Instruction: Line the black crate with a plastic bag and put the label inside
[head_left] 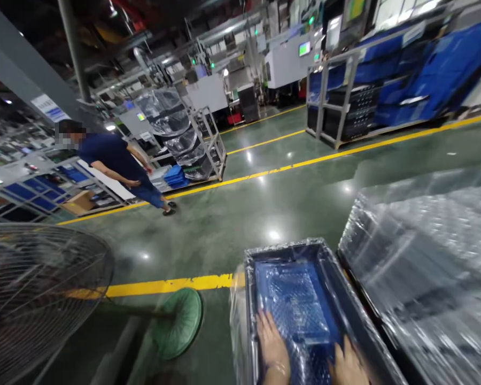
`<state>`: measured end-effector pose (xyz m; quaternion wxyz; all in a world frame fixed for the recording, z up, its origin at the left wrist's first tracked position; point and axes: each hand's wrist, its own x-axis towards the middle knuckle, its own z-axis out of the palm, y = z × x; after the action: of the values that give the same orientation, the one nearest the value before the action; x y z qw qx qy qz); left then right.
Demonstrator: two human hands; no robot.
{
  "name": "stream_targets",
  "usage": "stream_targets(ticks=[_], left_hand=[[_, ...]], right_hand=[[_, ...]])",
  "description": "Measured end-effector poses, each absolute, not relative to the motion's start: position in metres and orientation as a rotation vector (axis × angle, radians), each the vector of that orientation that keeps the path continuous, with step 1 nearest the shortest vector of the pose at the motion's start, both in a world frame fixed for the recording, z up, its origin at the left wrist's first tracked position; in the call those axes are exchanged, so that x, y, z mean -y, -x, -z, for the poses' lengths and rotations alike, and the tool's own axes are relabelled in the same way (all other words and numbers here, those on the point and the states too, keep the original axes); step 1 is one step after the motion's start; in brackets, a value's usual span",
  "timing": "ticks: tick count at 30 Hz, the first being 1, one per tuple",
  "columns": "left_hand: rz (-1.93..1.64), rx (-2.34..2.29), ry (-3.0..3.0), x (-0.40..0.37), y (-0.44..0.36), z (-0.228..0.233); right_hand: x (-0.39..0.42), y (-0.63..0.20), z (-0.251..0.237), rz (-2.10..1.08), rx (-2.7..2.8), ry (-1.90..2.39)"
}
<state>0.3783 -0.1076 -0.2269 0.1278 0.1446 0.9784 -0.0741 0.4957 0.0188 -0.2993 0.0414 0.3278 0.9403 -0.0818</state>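
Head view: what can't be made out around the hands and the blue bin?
- Left hand, right hand: wrists cut off by the bottom edge.
- Blue tray in the blue bin: contents blurred under bubble wrap.
- Wrapped stack: contents hidden by film, motion blur.
- Fan: cut off by the left edge.

Both hands showing bare, no gloves: left hand w/ thin bracelet or band at wrist, right hand plain, no rings seen. Forearms cut off at frame edge, sleeves not showing.
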Motion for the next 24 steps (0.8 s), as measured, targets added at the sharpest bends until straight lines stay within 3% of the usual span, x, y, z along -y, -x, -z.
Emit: stream_targets(ticks=[5, 15, 18, 21, 24], left_hand=[[0.308, -2.746, -0.392, 0.104, -0.356, 0.273], [0.140, -2.684, -0.179, 0.081, -0.345, 0.315], [-0.055, -2.659, -0.091, 0.066, -0.334, 0.291], [-0.398, -2.624, -0.252, 0.075, -0.315, 0.240], [-0.761, -2.899, -0.393, 0.109, -0.272, 0.187]], right_hand=[[-0.036, -0.490, 0.324, 0.153, -2.899, -0.741], [-0.025, -0.474, 0.357, 0.183, -2.736, -0.818], [-0.025, -0.475, 0.347, 0.184, -2.685, -0.800], [-0.028, -0.475, 0.333, 0.182, -2.636, -0.786], [-0.029, -0.472, 0.319, 0.201, -2.607, -0.772]])
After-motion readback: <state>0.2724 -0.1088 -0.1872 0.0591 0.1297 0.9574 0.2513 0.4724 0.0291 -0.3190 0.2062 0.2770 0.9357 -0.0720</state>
